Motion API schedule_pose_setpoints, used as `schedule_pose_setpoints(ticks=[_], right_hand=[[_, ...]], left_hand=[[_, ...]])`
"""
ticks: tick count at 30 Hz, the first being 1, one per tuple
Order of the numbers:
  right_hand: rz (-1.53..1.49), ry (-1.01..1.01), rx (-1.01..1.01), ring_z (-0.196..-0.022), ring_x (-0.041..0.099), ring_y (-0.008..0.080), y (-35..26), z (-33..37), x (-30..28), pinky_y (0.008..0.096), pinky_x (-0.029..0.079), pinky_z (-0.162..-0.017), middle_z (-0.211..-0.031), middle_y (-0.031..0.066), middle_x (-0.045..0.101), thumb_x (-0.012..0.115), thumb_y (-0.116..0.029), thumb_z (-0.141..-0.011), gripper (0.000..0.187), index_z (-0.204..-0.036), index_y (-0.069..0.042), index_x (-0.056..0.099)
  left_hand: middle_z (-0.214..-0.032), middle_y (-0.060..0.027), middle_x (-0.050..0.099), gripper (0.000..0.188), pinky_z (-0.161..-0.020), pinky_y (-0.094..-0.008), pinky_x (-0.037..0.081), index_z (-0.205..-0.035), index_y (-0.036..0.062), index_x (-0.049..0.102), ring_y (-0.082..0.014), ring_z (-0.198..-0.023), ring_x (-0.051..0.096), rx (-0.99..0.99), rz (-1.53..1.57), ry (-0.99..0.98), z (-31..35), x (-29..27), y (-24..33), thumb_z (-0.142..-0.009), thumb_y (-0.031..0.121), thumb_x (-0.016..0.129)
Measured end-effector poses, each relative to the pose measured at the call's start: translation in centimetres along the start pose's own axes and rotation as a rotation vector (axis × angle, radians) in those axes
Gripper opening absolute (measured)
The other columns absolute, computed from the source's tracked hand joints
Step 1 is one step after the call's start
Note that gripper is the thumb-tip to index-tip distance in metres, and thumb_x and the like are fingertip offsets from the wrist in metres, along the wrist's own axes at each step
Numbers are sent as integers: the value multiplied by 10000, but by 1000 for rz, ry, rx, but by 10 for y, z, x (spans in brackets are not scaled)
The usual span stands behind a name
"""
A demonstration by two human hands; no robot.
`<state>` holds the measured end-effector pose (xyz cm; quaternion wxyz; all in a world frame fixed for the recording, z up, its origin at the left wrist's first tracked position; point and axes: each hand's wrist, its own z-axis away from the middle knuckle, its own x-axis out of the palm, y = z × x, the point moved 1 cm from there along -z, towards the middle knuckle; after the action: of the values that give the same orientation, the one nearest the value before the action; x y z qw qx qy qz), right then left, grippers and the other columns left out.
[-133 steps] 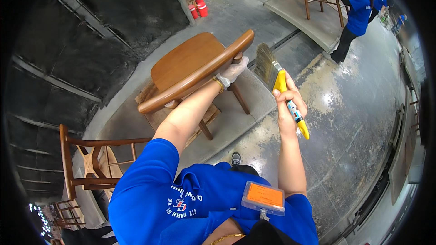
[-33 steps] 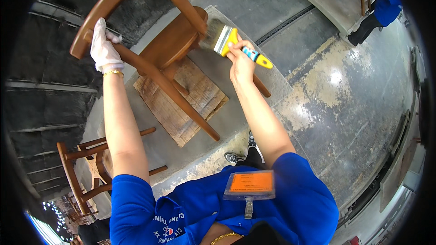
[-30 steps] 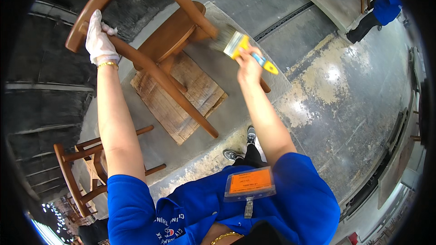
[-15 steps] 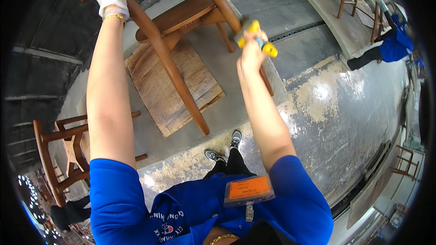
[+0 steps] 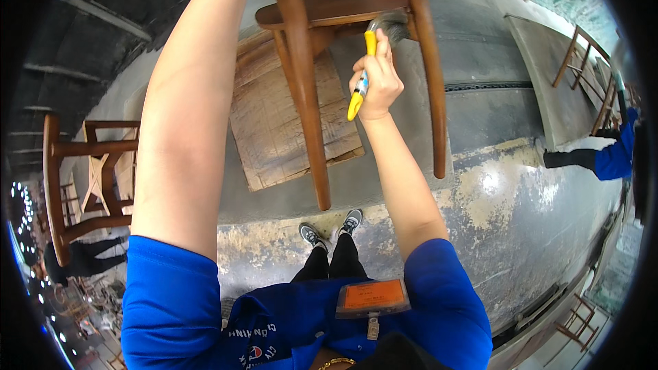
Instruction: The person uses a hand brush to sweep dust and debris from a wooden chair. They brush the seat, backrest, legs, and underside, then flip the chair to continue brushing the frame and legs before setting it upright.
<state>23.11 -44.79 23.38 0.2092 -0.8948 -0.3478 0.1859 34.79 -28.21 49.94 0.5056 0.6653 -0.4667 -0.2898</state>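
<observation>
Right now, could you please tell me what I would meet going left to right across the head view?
Chair at the left edge → left forearm → worn brown board → right hand holding the yellow-handled brush → middle chair's right-hand leg → co-worker in blue.

Chair (image 5: 353,4), top centre: warm brown. Brush handle (image 5: 371,42), upper centre: yellow with blue-white-black band; bristles (image 5: 395,26) greyish. Board (image 5: 284,127), centre: tan, darker stains. Shirt (image 5: 439,294), bottom: strong blue. Badge (image 5: 373,295): orange.
</observation>
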Motion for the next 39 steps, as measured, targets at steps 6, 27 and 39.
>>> schedule_pose_setpoints(ticks=[6, 27, 39], right_hand=[[-563, -266, 267, -1207, 705, 310, -35, -14, -4, 340, 570, -953, -1297, 270, 694, 637, 138, -681, 181, -695, -42, 615], [-437, -1271, -178, -1302, 645, 285, -89, 134, -188, 434, 582, -1028, -1378, 104, 684, 711, -140, -740, 115, -711, -125, 601], [-48, -1041, -449, -1345, 604, 317, -92, 167, -184, 466, 507, -1118, -1430, 57, 647, 708, -110, -770, 58, -759, -143, 663]], left_hand=[[-672, -19, 572, 302, -588, -318, 561, -872, 50, 700, -148, -567, 545, -4, -17, 11, 3, 3, 4, -883, 333, 806], [-695, -26, 583, 308, -582, -339, 561, -924, 25, 713, -160, -573, 558, 25, 144, -82, 18, 11, 9, -876, 319, 794], [-806, -114, 689, 467, -577, -366, 541, -1006, -46, 702, -194, -624, 642, 74, 111, -85, 74, 20, 29, -839, 379, 799]])
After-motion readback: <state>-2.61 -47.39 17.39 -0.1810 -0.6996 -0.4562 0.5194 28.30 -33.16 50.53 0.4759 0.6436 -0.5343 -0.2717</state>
